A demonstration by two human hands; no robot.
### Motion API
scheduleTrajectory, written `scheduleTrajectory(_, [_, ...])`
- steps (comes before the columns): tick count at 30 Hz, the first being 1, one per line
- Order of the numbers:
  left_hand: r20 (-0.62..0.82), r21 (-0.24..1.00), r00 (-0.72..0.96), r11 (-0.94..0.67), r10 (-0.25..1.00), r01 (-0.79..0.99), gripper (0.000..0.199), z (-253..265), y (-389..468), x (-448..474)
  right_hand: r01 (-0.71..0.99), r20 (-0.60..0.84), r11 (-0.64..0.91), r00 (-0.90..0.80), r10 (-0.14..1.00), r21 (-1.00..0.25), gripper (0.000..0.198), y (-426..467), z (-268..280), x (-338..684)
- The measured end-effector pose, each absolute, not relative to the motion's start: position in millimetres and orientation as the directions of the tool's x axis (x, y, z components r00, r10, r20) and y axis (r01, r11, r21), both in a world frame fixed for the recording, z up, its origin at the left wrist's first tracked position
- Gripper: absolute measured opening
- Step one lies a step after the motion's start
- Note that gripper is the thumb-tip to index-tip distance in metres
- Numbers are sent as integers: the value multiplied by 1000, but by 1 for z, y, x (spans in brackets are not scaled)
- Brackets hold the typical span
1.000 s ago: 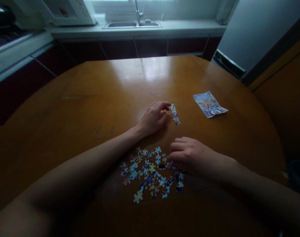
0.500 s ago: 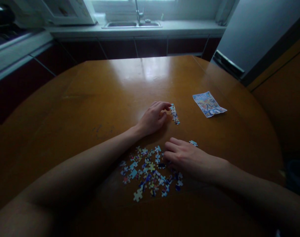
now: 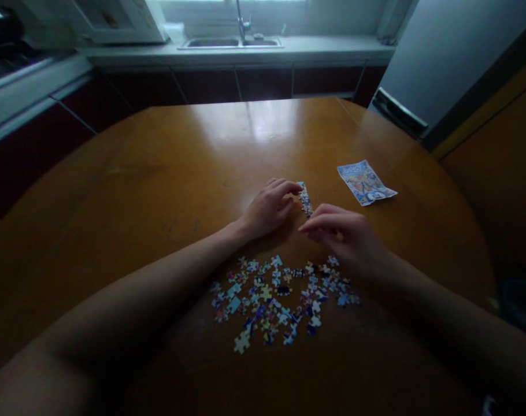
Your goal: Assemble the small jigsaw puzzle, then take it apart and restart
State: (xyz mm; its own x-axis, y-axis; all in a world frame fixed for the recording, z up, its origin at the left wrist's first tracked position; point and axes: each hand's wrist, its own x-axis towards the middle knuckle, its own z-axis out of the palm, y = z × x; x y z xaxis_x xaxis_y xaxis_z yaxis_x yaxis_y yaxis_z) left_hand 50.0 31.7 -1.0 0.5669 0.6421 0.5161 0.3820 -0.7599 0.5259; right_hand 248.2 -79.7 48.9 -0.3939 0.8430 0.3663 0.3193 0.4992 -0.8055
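Observation:
My left hand (image 3: 272, 202) rests on the table with its fingers curved and the thumb apart. Its fingertips touch or lie just beside the upper end of a narrow strip of joined puzzle pieces (image 3: 305, 200). Close to the strip's lower end is my right hand (image 3: 343, 231), thumb and fingers pinched together; whatever is between the fingertips is too small or hidden to make out. Below both hands spreads a pile of loose puzzle pieces (image 3: 266, 293), mostly blue, white and yellow, some lying partly behind my right hand.
A creased printed picture sheet (image 3: 366, 182) lies to the right of the strip. All of this is on a large rounded wooden table (image 3: 193, 150). Beyond it are a counter with a sink (image 3: 213, 43) and a fridge (image 3: 458, 58) at the right.
My right hand has lifted from the loose pieces and moved up and slightly right, towards the strip's lower end. More of the pile now shows. My left hand has hardly moved.

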Motion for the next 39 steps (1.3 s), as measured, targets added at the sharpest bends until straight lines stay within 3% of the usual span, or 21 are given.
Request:
scheduleTrajectory(2, [517, 496, 600, -785, 611, 372, 23, 0, 32, 49, 319, 350, 393, -184, 919, -863, 9, -69, 45, 256])
scheduleTrajectory(5, [529, 469, 642, -822, 555, 324, 18, 2, 32, 48, 224, 203, 196, 7, 979, -955, 14, -58, 36, 262])
scheduleTrajectory(8, [554, 448, 661, -850, 507, 276, 14, 4, 30, 48, 104, 77, 71, 58, 995, -992, 20, -54, 30, 261])
scheduleTrajectory(14, [561, 384, 699, -888, 443, 254, 20, 10, 26, 48, 8, 9, 8, 102, 995, -1000, 29, -55, 24, 251])
scheduleTrajectory(23, [607, 240, 693, -921, 388, 306, 22, 12, 23, 49, -9, -10, -9, 115, 993, -1000, 14, -55, 20, 247])
scheduleTrajectory(30, [596, 269, 687, -909, 416, 317, 16, 12, 22, 49, 4, 20, 20, 74, 997, -1000, 23, -56, 21, 247])
scheduleTrajectory(34, [606, 294, 673, -905, 425, 307, 14, 12, 22, 49, 114, 154, 153, 3, 988, -982, 24, -55, 21, 249])
scheduleTrajectory(39, [582, 319, 686, -898, 438, 302, 13, 13, 22, 49, 408, 283, 302, -108, 953, -862, 14, -51, 23, 261])
